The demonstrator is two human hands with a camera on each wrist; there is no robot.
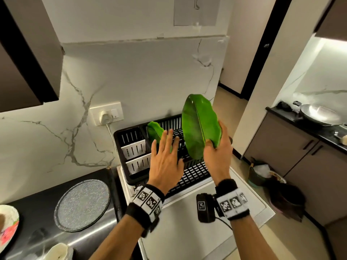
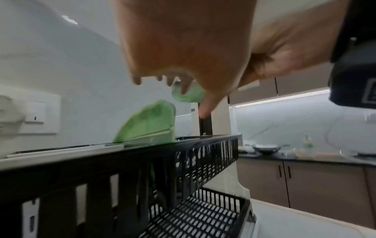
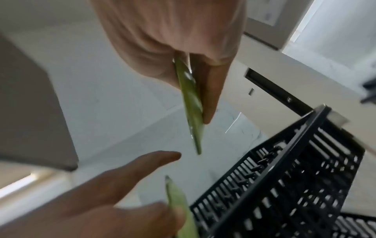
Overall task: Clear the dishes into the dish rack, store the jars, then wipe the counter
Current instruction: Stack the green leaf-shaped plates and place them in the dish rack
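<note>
My right hand (image 1: 216, 145) grips the lower right rim of a large green leaf-shaped plate (image 1: 199, 126), held upright on edge above the black dish rack (image 1: 195, 175). In the right wrist view that plate (image 3: 191, 99) shows edge-on, pinched between thumb and fingers (image 3: 209, 96). A smaller green leaf plate (image 1: 155, 132) stands in the rack's slots near the back. My left hand (image 1: 165, 147) hovers open over the rack with spread, straight fingers, just in front of the small plate and holding nothing. From the left wrist the small plate (image 2: 150, 125) rises above the rack wall (image 2: 203, 153).
A white slotted cutlery caddy (image 1: 134, 149) fills the rack's left end. On the black counter to the left lie a grey speckled round plate (image 1: 82, 205), a floral plate (image 1: 7, 228) and a white cup (image 1: 56, 252). A plugged wall socket (image 1: 107, 115) sits behind the rack.
</note>
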